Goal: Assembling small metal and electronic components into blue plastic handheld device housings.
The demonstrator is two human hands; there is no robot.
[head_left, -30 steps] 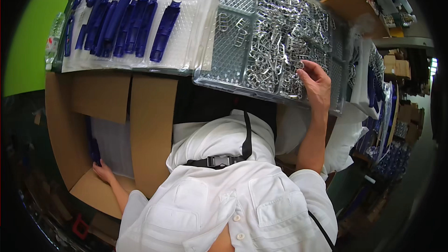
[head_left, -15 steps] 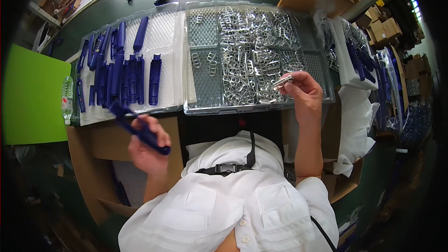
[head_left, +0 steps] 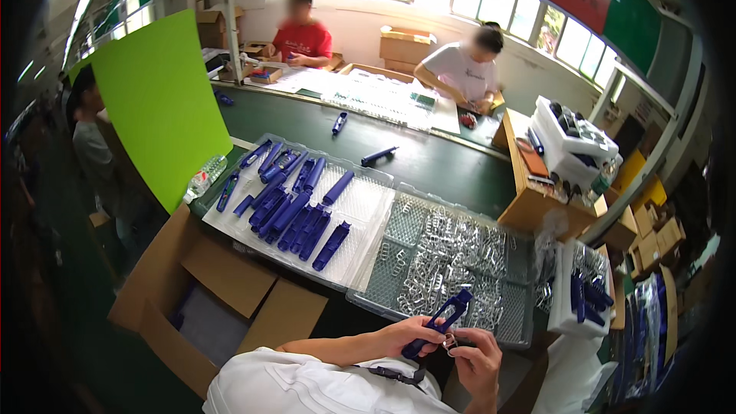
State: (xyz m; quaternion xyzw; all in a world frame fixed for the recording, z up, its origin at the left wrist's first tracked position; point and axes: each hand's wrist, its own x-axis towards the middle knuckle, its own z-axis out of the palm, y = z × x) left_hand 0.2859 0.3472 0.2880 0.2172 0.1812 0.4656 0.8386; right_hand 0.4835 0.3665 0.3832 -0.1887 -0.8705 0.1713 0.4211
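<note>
My left hand (head_left: pixel 405 334) grips a blue plastic housing (head_left: pixel 455 307), long and hollow with an open frame at its upper end. Close against it, my right hand (head_left: pixel 478 356) pinches a small shiny metal clip (head_left: pixel 450 343) at the housing's lower part. Whether the clip sits inside the housing I cannot tell. Both hands are in front of a clear compartment tray (head_left: pixel 383 284) heaped with loose metal clips (head_left: pixel 452 249). On the left, another tray lined with white sheet (head_left: pixel 349 241) bears several blue housings (head_left: pixel 290 211).
An opened cardboard box (head_left: pixel 230 280) stands below the left tray, with a plastic bottle (head_left: pixel 205 176) and a green board (head_left: pixel 157 107) nearby. Two blue pieces lie on the green conveyor (head_left: pixel 307 126). Two people sit beyond it. At right is a white foam box (head_left: pixel 563 291) of parts.
My hands have come together, bringing the blue housing to the metal clip. The view has tilted up and turned, showing the conveyor and the people across it.
</note>
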